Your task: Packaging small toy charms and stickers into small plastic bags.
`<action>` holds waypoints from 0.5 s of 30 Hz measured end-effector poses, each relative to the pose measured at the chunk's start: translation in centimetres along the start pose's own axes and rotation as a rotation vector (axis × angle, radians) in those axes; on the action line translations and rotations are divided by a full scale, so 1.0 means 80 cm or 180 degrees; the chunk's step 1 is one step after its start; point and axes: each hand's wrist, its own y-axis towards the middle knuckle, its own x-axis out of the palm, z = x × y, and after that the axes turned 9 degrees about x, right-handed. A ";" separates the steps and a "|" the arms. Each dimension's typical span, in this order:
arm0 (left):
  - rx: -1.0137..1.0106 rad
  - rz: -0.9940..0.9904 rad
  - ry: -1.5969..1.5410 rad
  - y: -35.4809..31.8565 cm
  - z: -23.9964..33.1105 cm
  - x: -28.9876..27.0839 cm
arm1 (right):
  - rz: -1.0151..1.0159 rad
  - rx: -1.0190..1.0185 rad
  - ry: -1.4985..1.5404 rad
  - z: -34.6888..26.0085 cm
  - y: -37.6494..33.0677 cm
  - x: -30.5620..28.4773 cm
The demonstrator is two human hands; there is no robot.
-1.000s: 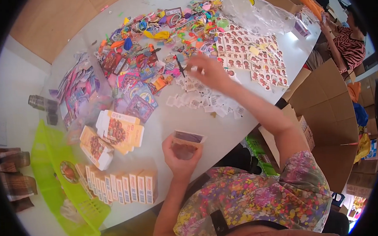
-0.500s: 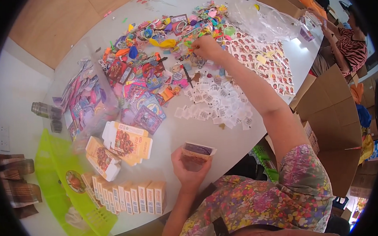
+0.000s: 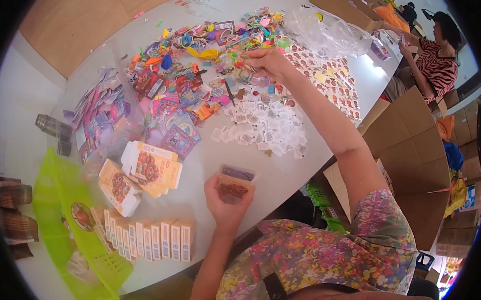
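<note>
My left hand (image 3: pixel 228 207) is wrapped round a small open carton (image 3: pixel 236 183), its open top facing up and something dark inside. My right arm stretches across the table to a heap of small colourful trinkets (image 3: pixel 230 43). Over the heap's right part my right hand (image 3: pixel 271 64) has its fingers drawn together in a pinch; what they hold is too small to make out. White square packets (image 3: pixel 274 124) lie scattered below that hand. Sheets of character stickers (image 3: pixel 329 82) are spread to its right. Shiny picture packets (image 3: pixel 178 136) lie left of the white ones.
Flattened cartons (image 3: pixel 151 167) lie left of my left hand, above a row of filled cartons (image 3: pixel 164 240). A green plastic basket (image 3: pixel 55 206) stands at the left edge, near a clear bag of packets (image 3: pixel 107 107). Cardboard boxes (image 3: pixel 407 159) and another person (image 3: pixel 435 69) are at right.
My right hand has risen slightly from the trinkets, its fingers now pointing left instead of down into the heap. My left hand still holds the carton, now tilted a little differently. The whole view has shifted slightly.
</note>
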 end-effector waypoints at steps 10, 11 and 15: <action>-0.0072 0.0125 -0.0111 -0.001 0.007 0.002 | -0.0650 0.0145 0.0394 -0.030 -0.066 0.033; -0.0077 0.0133 -0.0111 0.000 0.008 0.003 | -0.0657 0.0151 0.0390 -0.032 -0.076 0.037; -0.0118 0.0172 -0.0366 0.002 0.006 0.007 | -0.1280 0.0347 0.0386 -0.039 -0.129 0.065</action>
